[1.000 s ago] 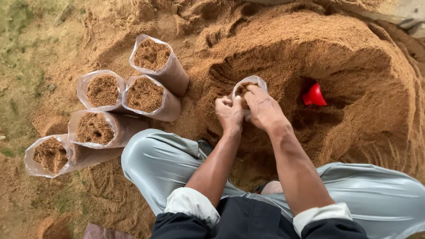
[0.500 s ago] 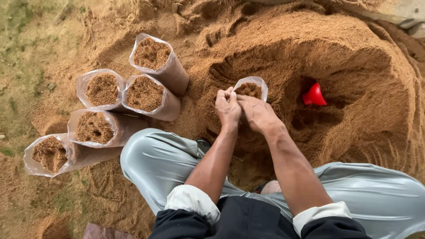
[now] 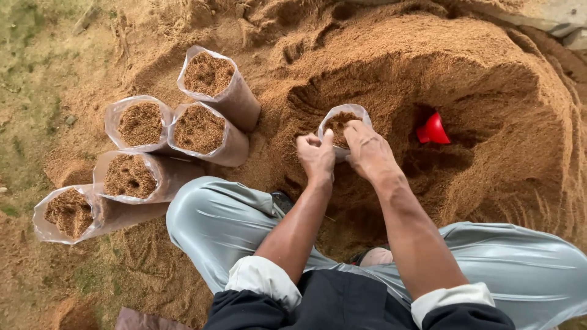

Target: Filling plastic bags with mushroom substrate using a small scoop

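Squatting person, head view: left hand (image 3: 317, 157) and right hand (image 3: 367, 150), fingers clenched on the rim of a clear plastic bag (image 3: 341, 117) at twelve o'clock in the sawdust pile (image 3: 489, 73). Bag soft, likely heavy when filled; grip the rim. Red funnel (image 3: 434, 129) at two o'clock, half buried. Five filled bags (image 3: 199, 128) at ten o'clock. Bag's base hidden.

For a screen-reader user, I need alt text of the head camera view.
A seated person's left hand and right hand grip a small clear plastic bag of brown sawdust-like material against a large brown heap. Five filled clear bags stand and lean at left; a red plastic funnel lies in the heap's hollow.
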